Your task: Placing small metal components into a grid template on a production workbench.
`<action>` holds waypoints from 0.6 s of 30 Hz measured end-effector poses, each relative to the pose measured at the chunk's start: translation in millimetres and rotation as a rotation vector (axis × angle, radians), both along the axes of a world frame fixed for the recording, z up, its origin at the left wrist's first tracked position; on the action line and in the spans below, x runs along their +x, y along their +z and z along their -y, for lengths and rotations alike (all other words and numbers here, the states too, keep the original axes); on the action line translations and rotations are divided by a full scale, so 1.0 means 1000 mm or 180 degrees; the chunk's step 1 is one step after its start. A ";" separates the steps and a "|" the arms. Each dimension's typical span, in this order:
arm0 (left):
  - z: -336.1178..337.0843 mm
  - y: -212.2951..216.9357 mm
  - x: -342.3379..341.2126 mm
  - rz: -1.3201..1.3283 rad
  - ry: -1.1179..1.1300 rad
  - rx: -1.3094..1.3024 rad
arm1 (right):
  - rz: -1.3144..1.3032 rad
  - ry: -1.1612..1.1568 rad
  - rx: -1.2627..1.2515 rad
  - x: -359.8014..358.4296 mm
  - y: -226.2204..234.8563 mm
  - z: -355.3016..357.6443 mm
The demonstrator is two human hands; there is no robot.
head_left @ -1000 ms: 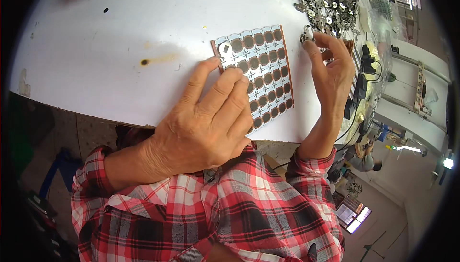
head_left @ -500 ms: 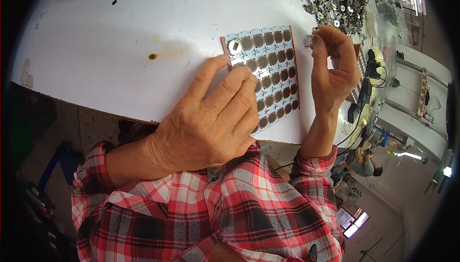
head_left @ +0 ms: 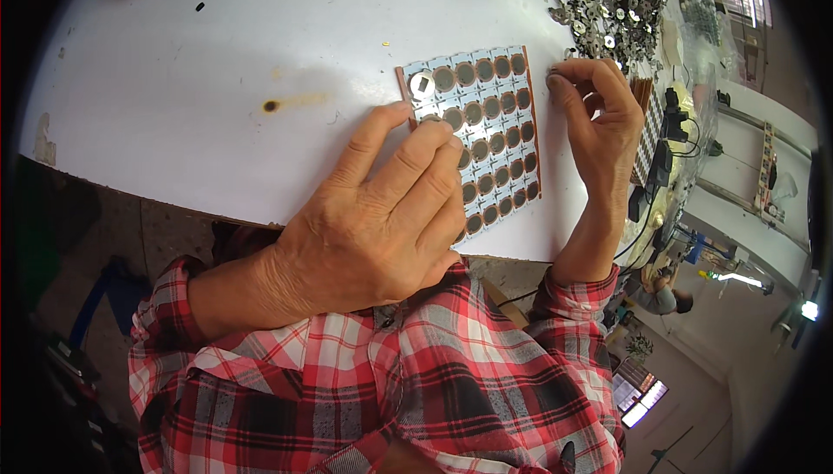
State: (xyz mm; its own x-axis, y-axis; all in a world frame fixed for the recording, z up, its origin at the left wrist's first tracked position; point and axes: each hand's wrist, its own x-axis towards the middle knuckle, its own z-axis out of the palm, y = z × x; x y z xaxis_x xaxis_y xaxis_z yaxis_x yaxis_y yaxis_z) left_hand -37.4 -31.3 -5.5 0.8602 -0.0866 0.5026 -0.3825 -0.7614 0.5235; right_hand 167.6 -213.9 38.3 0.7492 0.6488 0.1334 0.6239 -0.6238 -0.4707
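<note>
A light-blue circuit board panel [head_left: 510,114] with rows of dark round pads and brown edge strips lies on the white table. One round metal clip [head_left: 423,85] with a rectangular slot covers the pad at its far left corner. My left hand [head_left: 373,214] rests over the panel's left side with fingers apart, index fingertip at the left edge, middle fingertip on the board; it hides the near left pads. Right of the panel, my right hand [head_left: 600,114] is raised, thumb and index finger pinched on a small metal piece [head_left: 553,72], mostly hidden by the fingertips.
A pile of loose metal clips [head_left: 612,1] covers the far right of the table. Beyond my right hand stand stacked panels [head_left: 643,131], with black plugs and cables [head_left: 668,127] behind. Small bits and a burn mark [head_left: 271,106] dot the left side. Another person [head_left: 664,292] is farther off.
My right hand has drawn back from the clip pile, slightly nearer me, its fingertips still together. The left hand stays on the panel; the view has shifted slightly.
</note>
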 end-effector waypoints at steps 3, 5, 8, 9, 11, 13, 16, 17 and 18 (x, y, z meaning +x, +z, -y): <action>0.001 -0.001 0.000 0.0014 0.0009 0.0034 | -0.0177 0.0029 0.0397 0.000 -0.002 0.001; 0.002 -0.002 0.001 0.0014 0.0045 0.0077 | -0.0573 -0.0306 0.0879 -0.011 0.001 -0.004; 0.004 -0.004 0.000 0.0044 0.0061 0.0099 | -0.1988 -0.0068 0.1535 -0.030 0.016 -0.031; 0.004 -0.004 0.001 0.0077 0.0084 0.0098 | -0.2067 -0.0099 0.1479 -0.035 0.014 -0.036; 0.003 -0.004 0.002 0.0098 0.0108 0.0095 | -0.2217 -0.0039 0.1294 -0.043 0.013 -0.049; 0.002 -0.002 0.001 0.0049 0.0070 0.0066 | -0.2574 -0.0062 0.1287 -0.048 0.012 -0.060; 0.004 -0.006 0.001 0.0154 0.0084 0.0062 | -0.2693 -0.0090 0.1253 -0.049 0.009 -0.063; 0.004 -0.006 0.001 0.0142 0.0095 0.0056 | -0.2660 -0.0116 0.1238 -0.050 0.007 -0.063; 0.004 -0.006 0.001 0.0141 0.0111 0.0111 | -0.2684 -0.0098 0.1227 -0.052 0.006 -0.064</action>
